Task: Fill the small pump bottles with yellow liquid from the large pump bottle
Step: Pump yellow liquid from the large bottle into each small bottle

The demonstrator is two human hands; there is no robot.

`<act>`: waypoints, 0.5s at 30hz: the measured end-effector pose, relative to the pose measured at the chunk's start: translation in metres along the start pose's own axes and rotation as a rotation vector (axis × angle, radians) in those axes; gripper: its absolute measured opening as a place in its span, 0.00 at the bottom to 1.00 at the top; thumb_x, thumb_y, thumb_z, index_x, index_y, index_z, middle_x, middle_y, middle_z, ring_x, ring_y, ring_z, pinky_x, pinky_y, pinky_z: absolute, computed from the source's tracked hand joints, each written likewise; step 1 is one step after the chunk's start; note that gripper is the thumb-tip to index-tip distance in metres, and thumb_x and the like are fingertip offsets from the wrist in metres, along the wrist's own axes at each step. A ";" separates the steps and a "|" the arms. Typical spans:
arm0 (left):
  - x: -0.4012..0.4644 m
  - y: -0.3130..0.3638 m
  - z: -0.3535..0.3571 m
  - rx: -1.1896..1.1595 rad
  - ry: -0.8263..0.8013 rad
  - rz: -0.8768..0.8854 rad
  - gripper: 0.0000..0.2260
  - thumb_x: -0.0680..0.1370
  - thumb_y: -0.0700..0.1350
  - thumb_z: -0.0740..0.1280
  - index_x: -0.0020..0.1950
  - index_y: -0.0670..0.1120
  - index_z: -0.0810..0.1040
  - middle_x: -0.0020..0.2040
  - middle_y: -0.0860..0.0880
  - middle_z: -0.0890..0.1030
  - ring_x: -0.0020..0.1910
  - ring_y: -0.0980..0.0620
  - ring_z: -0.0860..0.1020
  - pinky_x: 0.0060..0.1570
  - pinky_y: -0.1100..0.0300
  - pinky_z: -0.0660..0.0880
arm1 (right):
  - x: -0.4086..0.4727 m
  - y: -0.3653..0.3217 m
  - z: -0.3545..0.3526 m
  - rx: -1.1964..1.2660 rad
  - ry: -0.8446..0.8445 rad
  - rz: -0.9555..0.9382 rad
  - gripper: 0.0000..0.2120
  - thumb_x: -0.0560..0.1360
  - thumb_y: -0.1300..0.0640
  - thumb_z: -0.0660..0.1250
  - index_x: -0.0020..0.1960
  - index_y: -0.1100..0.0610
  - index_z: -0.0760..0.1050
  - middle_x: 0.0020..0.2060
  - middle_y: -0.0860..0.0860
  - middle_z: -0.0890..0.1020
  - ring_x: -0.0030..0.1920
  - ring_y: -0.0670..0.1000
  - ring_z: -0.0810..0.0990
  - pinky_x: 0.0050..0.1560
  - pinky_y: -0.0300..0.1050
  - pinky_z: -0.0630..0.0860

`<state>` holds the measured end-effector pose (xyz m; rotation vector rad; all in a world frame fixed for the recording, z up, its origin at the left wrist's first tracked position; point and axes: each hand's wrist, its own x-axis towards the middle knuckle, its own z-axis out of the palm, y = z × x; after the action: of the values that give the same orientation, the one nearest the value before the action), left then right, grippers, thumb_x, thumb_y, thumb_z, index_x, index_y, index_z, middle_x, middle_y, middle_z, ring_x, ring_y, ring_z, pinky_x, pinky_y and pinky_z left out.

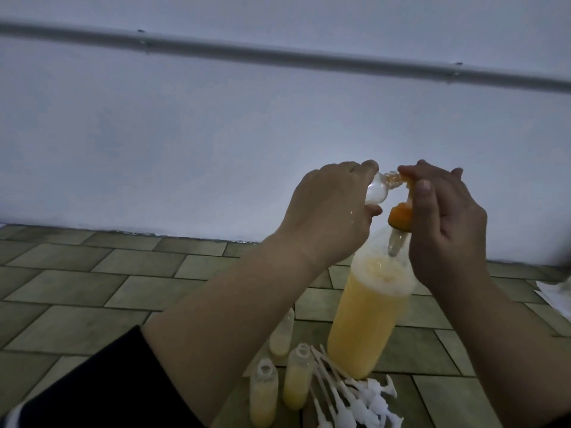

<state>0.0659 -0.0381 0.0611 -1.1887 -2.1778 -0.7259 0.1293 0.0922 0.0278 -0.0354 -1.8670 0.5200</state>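
Three small bottles (pixel 295 379) stand part-filled beside the large bottle (pixel 367 319). The left hand (pixel 327 211) grips an empty bottle (pixel 160 191) at the spout; the right hand (pixel 445 223) pinches the pump (pixel 401 216). Filling and capping remain.

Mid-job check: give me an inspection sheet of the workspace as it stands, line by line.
Surface: tiled floor, dim light.
Job's things: large pump bottle upright, part full of yellow liquid, orange pump head raised above its neck; small bottle held tilted with its mouth at the pump spout; three small bottles standing uncapped, partly filled.
Clutter: pile of white pump tops beside the large bottle; white paper at the right edge.
Grippers: left hand holds the small bottle; right hand presses the pump spout.
Cables: nothing seen.
Surroundings: white wall with a conduit pipe.
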 end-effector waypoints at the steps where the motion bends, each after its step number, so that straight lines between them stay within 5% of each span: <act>1: -0.001 0.001 0.002 -0.009 0.001 -0.001 0.21 0.77 0.51 0.66 0.69 0.50 0.68 0.63 0.52 0.77 0.57 0.52 0.75 0.55 0.61 0.69 | -0.002 0.002 0.002 0.009 0.022 -0.002 0.23 0.79 0.49 0.50 0.59 0.60 0.77 0.52 0.36 0.74 0.58 0.30 0.69 0.75 0.47 0.56; 6: -0.010 0.003 0.013 -0.012 -0.029 -0.004 0.22 0.78 0.51 0.65 0.71 0.49 0.66 0.66 0.51 0.75 0.61 0.51 0.74 0.59 0.61 0.68 | -0.015 0.009 0.008 0.047 0.047 0.021 0.20 0.79 0.52 0.52 0.57 0.61 0.78 0.48 0.34 0.73 0.55 0.26 0.68 0.68 0.62 0.64; 12: 0.000 -0.002 0.000 0.023 0.012 0.015 0.21 0.77 0.51 0.66 0.68 0.49 0.69 0.62 0.51 0.77 0.57 0.51 0.75 0.55 0.60 0.69 | -0.002 0.002 0.001 0.047 -0.001 -0.013 0.24 0.79 0.47 0.49 0.58 0.60 0.78 0.51 0.40 0.75 0.56 0.35 0.71 0.71 0.57 0.62; 15: -0.003 0.000 0.003 -0.006 0.019 0.016 0.21 0.77 0.51 0.66 0.69 0.49 0.68 0.63 0.52 0.77 0.57 0.52 0.75 0.54 0.64 0.66 | -0.005 0.005 0.005 0.047 0.055 -0.019 0.21 0.80 0.51 0.50 0.57 0.60 0.77 0.52 0.43 0.76 0.55 0.28 0.69 0.70 0.56 0.62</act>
<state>0.0667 -0.0373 0.0570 -1.1963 -2.1502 -0.7348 0.1251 0.0936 0.0198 -0.0009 -1.7989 0.5443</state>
